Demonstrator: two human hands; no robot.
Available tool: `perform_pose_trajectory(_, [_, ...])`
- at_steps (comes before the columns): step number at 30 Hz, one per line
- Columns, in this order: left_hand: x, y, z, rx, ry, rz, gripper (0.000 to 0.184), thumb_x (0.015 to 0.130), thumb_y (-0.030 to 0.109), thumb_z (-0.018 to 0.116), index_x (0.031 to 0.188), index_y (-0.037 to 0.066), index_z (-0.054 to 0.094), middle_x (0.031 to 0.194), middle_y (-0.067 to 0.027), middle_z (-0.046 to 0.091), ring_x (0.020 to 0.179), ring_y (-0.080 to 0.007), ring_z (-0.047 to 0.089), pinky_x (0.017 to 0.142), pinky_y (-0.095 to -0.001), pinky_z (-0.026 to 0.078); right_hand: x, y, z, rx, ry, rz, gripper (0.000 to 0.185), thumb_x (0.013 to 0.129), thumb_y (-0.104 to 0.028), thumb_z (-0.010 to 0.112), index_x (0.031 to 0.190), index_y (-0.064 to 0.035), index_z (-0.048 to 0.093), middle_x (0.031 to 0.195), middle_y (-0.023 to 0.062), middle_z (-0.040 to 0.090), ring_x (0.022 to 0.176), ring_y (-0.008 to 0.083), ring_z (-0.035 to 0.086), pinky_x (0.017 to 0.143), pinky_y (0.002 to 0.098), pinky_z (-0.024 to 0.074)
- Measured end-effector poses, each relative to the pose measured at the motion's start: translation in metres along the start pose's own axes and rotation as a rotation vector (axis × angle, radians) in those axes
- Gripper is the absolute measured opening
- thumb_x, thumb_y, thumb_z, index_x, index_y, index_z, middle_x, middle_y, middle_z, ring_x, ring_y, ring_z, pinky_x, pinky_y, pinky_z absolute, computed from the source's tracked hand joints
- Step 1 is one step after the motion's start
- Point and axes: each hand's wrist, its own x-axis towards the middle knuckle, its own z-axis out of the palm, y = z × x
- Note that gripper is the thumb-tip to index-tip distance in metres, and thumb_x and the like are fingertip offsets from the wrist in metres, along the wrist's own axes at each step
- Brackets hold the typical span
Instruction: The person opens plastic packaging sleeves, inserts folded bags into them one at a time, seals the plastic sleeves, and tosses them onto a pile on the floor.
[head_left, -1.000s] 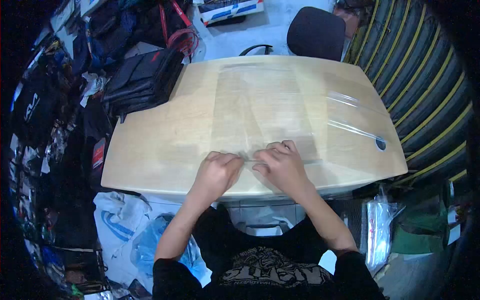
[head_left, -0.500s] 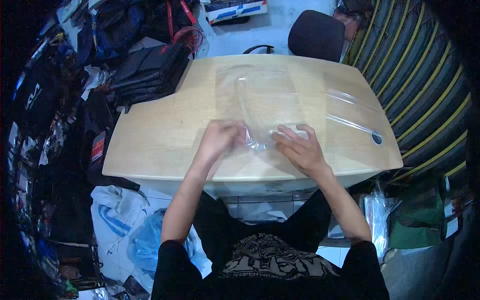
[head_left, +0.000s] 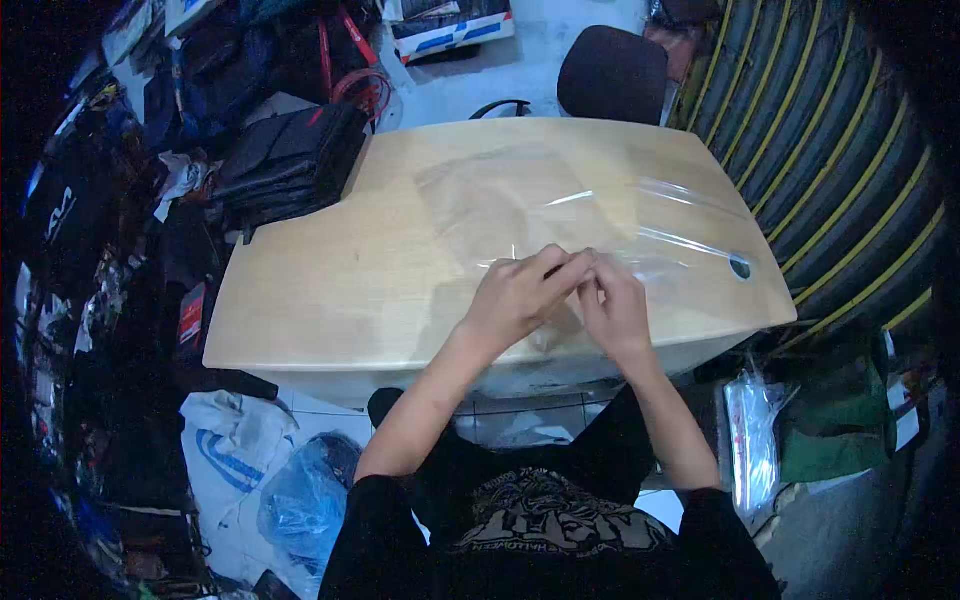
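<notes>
A clear plastic sheet or bag [head_left: 490,200] lies on the wooden table [head_left: 300,290], its near edge reaching under my hands. My left hand [head_left: 522,298] is closed, thumb and fingers pinching at the near edge of this plastic. Close against it, my right hand [head_left: 615,305] is closed too, with its fingertips meeting those of the left. The exact bit of film between the fingers is mostly hidden. To the right lies another clear plastic piece [head_left: 685,215], with bright glare along its folds.
A stack of black folded bags [head_left: 290,160] sits on the table's left corner. Several tyres [head_left: 830,180] stand along the right side. Beyond the far edge is a dark chair [head_left: 612,75]. Blue plastic [head_left: 310,495] and silvery packets [head_left: 752,440] are below, near my legs.
My hands have come together, the left moving right and both fingertips now meeting. The plastic sheet has turned and shifted on the table. The view has moved slightly.
</notes>
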Motion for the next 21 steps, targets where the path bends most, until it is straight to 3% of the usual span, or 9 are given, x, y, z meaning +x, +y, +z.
perform_pose_trajectory(3, [-0.004, 0.002, -0.001, 0.138, -0.063, 0.082, 0.040, 0.074, 0.010, 0.061, 0.114, 0.015, 0.056, 0.092, -0.0029, 0.056, 0.066, -0.0236, 0.064, 0.054, -0.0350, 0.052, 0.014, 0.004, 0.026, 1.185, 0.315, 0.338, 0.027, 0.090, -0.008, 0.052, 0.116, -0.0012, 0.048, 0.101, 0.0137, 0.061, 0.083, 0.0201, 0.064, 0.068, 0.0302, 0.0500])
perform_pose_trajectory(4, [-0.008, 0.004, 0.002, 0.152, -0.150, 0.039, 0.048, 0.074, 0.016, 0.063, 0.121, 0.020, 0.055, 0.094, -0.0018, 0.062, 0.074, -0.0200, 0.064, 0.058, -0.0333, 0.051, 0.013, 0.003, 0.023, 1.300, 0.147, 0.345, 0.027, 0.094, -0.017, 0.053, 0.115, -0.0012, 0.049, 0.100, 0.0079, 0.059, 0.085, 0.0150, 0.061, 0.067, 0.0276, 0.0498])
perform_pose_trajectory(8, [-0.013, 0.008, 0.019, 0.120, 0.002, 0.201, 0.053, 0.073, 0.019, 0.061, 0.125, 0.014, 0.053, 0.094, -0.0022, 0.062, 0.076, -0.0200, 0.064, 0.062, -0.0326, 0.052, 0.035, 0.040, 0.083, 0.871, -0.099, 0.417, 0.042, 0.091, -0.022, 0.055, 0.125, 0.0004, 0.044, 0.093, 0.0141, 0.063, 0.081, 0.0217, 0.065, 0.063, 0.0299, 0.0516])
perform_pose_trajectory(11, [-0.014, 0.026, 0.031, 0.073, -0.089, 0.145, 0.053, 0.075, 0.020, 0.058, 0.126, 0.010, 0.051, 0.090, -0.0023, 0.061, 0.075, -0.0192, 0.063, 0.064, -0.0332, 0.052, 0.065, 0.034, 0.093, 0.472, 0.032, 0.264, 0.053, 0.092, -0.026, 0.058, 0.130, 0.0051, 0.038, 0.091, 0.0132, 0.063, 0.073, 0.0171, 0.064, 0.064, 0.0281, 0.0512])
perform_pose_trajectory(15, [-0.023, 0.048, 0.043, 0.112, -0.122, 0.240, 0.042, 0.079, 0.017, 0.054, 0.120, 0.008, 0.054, 0.081, -0.0008, 0.057, 0.071, -0.0168, 0.062, 0.061, -0.0329, 0.051, 0.103, 0.035, 0.082, 0.005, -0.167, 0.443, 0.034, 0.091, -0.024, 0.055, 0.099, 0.0080, 0.061, 0.066, 0.0084, 0.062, 0.062, 0.0161, 0.062, 0.054, 0.0315, 0.0480])
perform_pose_trajectory(16, [-0.025, 0.050, 0.040, 0.084, -0.143, 0.223, 0.037, 0.080, 0.015, 0.053, 0.116, 0.007, 0.056, 0.079, -0.0005, 0.056, 0.071, -0.0164, 0.062, 0.058, -0.0321, 0.050, 0.114, 0.039, 0.072, 0.362, -0.447, 0.612, 0.028, 0.089, -0.022, 0.056, 0.081, 0.0037, 0.066, 0.068, 0.0071, 0.061, 0.057, 0.0149, 0.059, 0.054, 0.0304, 0.0460])
perform_pose_trajectory(18, [-0.023, 0.054, 0.024, 0.063, -0.107, 0.207, 0.036, 0.079, 0.015, 0.054, 0.114, 0.006, 0.057, 0.078, -0.0006, 0.056, 0.070, -0.0158, 0.062, 0.056, -0.0311, 0.050, 0.134, 0.151, 0.124, 1.233, -0.641, 0.008, 0.028, 0.090, -0.024, 0.058, 0.095, 0.0025, 0.061, 0.072, 0.0061, 0.058, 0.065, 0.0140, 0.058, 0.060, 0.0295, 0.0516])
perform_pose_trajectory(20, [-0.022, 0.055, 0.018, 0.047, -0.038, 0.239, 0.032, 0.079, 0.015, 0.056, 0.108, 0.005, 0.060, 0.076, -0.0005, 0.057, 0.070, -0.0147, 0.061, 0.052, -0.0294, 0.049, 0.136, 0.150, 0.120, 2.285, -0.430, 0.662, 0.034, 0.091, -0.029, 0.057, 0.107, 0.0014, 0.055, 0.089, 0.0114, 0.057, 0.082, 0.0158, 0.059, 0.069, 0.0324, 0.0547])
perform_pose_trajectory(21, [-0.021, 0.061, 0.018, 0.032, -0.003, 0.316, 0.032, 0.078, 0.016, 0.057, 0.108, 0.004, 0.060, 0.076, -0.0004, 0.057, 0.069, -0.0139, 0.061, 0.051, -0.0284, 0.049, 0.139, 0.116, 0.104, 2.326, 0.010, 0.779, 0.037, 0.092, -0.031, 0.056, 0.112, 0.0001, 0.052, 0.097, 0.0138, 0.055, 0.088, 0.0173, 0.058, 0.074, 0.0353, 0.0551])
